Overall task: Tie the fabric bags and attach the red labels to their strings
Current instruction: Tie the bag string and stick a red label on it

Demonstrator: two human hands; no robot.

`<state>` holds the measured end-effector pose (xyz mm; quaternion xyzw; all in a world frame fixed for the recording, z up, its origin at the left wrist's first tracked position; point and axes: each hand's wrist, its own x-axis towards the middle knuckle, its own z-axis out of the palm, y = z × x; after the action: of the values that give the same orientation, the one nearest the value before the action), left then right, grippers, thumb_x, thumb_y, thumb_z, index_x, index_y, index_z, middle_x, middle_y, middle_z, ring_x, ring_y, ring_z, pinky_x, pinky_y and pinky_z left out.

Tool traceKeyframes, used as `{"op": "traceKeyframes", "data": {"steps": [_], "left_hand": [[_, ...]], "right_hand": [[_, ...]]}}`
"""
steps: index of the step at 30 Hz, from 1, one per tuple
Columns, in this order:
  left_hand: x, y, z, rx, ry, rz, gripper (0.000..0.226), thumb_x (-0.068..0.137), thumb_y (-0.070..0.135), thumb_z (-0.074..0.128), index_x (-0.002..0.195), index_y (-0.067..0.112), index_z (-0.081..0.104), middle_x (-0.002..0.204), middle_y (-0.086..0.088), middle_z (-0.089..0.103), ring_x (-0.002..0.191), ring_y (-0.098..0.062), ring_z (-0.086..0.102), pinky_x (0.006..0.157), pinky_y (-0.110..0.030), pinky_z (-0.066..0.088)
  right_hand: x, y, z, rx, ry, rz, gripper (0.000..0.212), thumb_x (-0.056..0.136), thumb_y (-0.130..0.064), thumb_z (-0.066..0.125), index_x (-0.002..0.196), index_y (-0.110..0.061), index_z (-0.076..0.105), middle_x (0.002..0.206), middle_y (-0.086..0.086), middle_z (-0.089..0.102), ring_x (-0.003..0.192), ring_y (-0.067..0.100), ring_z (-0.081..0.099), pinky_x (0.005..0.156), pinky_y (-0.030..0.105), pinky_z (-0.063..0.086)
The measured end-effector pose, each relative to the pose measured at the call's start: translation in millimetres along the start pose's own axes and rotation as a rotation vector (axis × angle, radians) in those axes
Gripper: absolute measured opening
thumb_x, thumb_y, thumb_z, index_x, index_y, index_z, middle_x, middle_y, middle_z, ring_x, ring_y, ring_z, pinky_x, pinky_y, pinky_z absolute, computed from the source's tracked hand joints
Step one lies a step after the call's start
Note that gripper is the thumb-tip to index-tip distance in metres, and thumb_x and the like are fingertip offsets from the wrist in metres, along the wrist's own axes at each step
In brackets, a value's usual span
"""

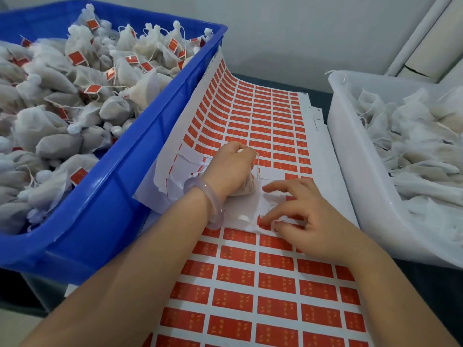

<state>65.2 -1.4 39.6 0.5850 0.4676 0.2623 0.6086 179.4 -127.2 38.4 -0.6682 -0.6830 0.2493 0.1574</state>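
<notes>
Peeling a red label while the other hand holds a bag

Resting on the label sheet (pixel 263 116), the left hand (pixel 229 166) has its grip closed round a small fabric bag (pixel 246 187), a plump off-white pouch of thin cloth. Its pale string (pixel 256 159) runs up over the knuckles. A translucent bracelet (pixel 200 186) sits on that wrist.

Just beside it, the right hand (pixel 313 221) lies low on the sheet with its fingers spread. Its grip is narrow: thumb and one fingertip nip the edge of a red label (pixel 261 220) in a patch of bare, torn white backing.

The sheet covers the tabletop between two containers and curls up against the blue crate (pixel 155 136) on the left. That crate is heaped with tied bags (pixel 62 96), many with red tags on their strings. The white bin (pixel 350 171) on the right holds loose bags (pixel 413 136), flat, crumpled and untagged
</notes>
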Motion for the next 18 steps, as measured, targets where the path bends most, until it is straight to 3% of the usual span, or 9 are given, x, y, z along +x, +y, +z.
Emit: {"op": "traceKeyframes", "data": {"steps": [3, 6, 12, 18], "left_hand": [[1.0, -0.8, 0.5, 0.008, 0.001, 0.009, 0.018, 0.098, 0.027, 0.042, 0.109, 0.023, 0.056, 0.094, 0.009, 0.06, 0.085, -0.01, 0.056, 0.08, -0.026, 0.046], [1.7, 0.0, 0.4, 0.018, 0.014, 0.013, 0.014, 0.098, 0.028, 0.042, 0.104, 0.025, 0.054, 0.089, 0.012, 0.059, 0.083, -0.009, 0.056, 0.075, -0.023, 0.045], [-1.5, 1.0, -0.8, 0.001, 0.012, 0.018, 0.017, 0.097, 0.028, 0.045, 0.082, 0.03, 0.052, 0.08, 0.016, 0.059, 0.07, -0.005, 0.058, 0.047, -0.01, 0.041], [-0.2, 0.8, -0.5, -0.023, 0.011, 0.029, 0.014, 0.097, 0.026, 0.044, 0.086, 0.028, 0.054, 0.086, 0.012, 0.062, 0.074, -0.006, 0.059, 0.056, -0.016, 0.044]], "right_hand": [[6.2, -6.2, 5.4, -0.006, 0.066, 0.041, 0.02, 0.093, -0.03, 0.053, 0.091, -0.049, 0.058, 0.14, -0.026, 0.03, 0.131, -0.004, 0.015, 0.115, 0.042, 0.022], [8.6, -6.0, 6.2, -0.006, 0.09, 0.081, 0.015, 0.093, -0.033, 0.053, 0.095, -0.048, 0.057, 0.144, -0.023, 0.028, 0.132, -0.003, 0.015, 0.116, 0.041, 0.022], [7.3, -11.3, 5.2, 0.029, 0.003, 0.092, 0.017, 0.088, -0.032, 0.061, 0.084, -0.048, 0.056, 0.143, -0.025, 0.029, 0.132, -0.001, 0.016, 0.115, 0.045, 0.021], [9.3, -9.9, 6.4, 0.007, -0.003, 0.078, 0.017, 0.087, -0.03, 0.062, 0.081, -0.042, 0.051, 0.145, -0.024, 0.027, 0.133, -0.001, 0.015, 0.116, 0.042, 0.018]]}}
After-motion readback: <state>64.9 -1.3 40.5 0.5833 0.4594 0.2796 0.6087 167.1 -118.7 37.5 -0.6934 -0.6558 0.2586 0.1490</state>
